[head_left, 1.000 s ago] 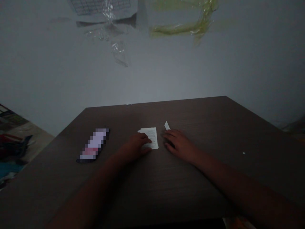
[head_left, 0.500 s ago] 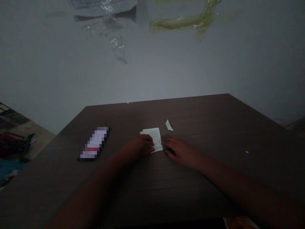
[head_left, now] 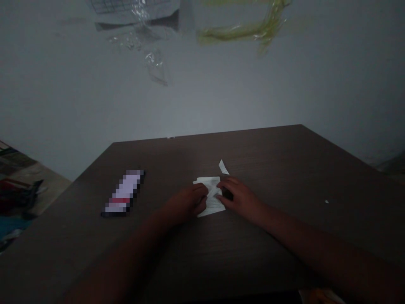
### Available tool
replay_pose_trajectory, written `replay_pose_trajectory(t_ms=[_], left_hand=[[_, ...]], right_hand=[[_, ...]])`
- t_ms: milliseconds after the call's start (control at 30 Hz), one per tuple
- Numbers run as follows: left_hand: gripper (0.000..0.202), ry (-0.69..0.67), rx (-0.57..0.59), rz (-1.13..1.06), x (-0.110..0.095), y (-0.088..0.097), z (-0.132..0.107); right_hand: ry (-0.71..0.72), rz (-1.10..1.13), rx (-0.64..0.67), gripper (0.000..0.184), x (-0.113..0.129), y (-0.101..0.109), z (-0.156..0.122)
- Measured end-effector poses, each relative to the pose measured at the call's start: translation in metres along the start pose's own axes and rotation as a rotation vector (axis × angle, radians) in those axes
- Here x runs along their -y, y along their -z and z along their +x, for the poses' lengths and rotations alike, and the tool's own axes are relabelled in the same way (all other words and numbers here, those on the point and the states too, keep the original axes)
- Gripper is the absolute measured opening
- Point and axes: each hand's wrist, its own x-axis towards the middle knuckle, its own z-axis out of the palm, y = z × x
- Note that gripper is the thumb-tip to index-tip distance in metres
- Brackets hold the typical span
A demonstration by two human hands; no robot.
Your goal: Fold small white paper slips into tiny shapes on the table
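Note:
A small white printed paper slip lies on the dark wooden table in front of me. My left hand rests on the slip's left edge with its fingers curled against the paper. My right hand sits on the slip's right edge, fingertips pinching or pressing it. A tiny torn white scrap lies just beyond the slip, apart from both hands. The light is dim.
A phone with a lit, blurred screen lies on the table to the left. A white speck sits to the right. Behind the table is a pale wall with taped plastic. Clutter shows on the floor at left.
The paper slip has been drawn toward me and slightly right. My right hand moved from beside the slip onto its right edge. My left hand stayed on the left edge.

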Motion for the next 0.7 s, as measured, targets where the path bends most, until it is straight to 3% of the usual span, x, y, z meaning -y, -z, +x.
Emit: replay_pose_trajectory(t_ms=[133,433,600,700], left_hand=[[0.012,0.098,-0.156,-0.108,-0.001,-0.001,0.001],[0.017,0.470,-0.507,-0.425,0.002,-0.004,0.007],[0.024,0.548,-0.613,-0.543,0.012,-0.012,0.012],[0.020,0.644,-0.722,-0.790,0.013,-0.016,0.018]], right_hand=[[0.054,-0.030,-0.076,0.021,0.006,0.002,-0.003],[0.215,-0.196,0.219,0.025,0.022,0.001,-0.007],[0.212,-0.240,0.210,0.024,0.024,0.003,-0.006],[0.198,-0.270,0.204,0.022,0.026,0.004,-0.005]])
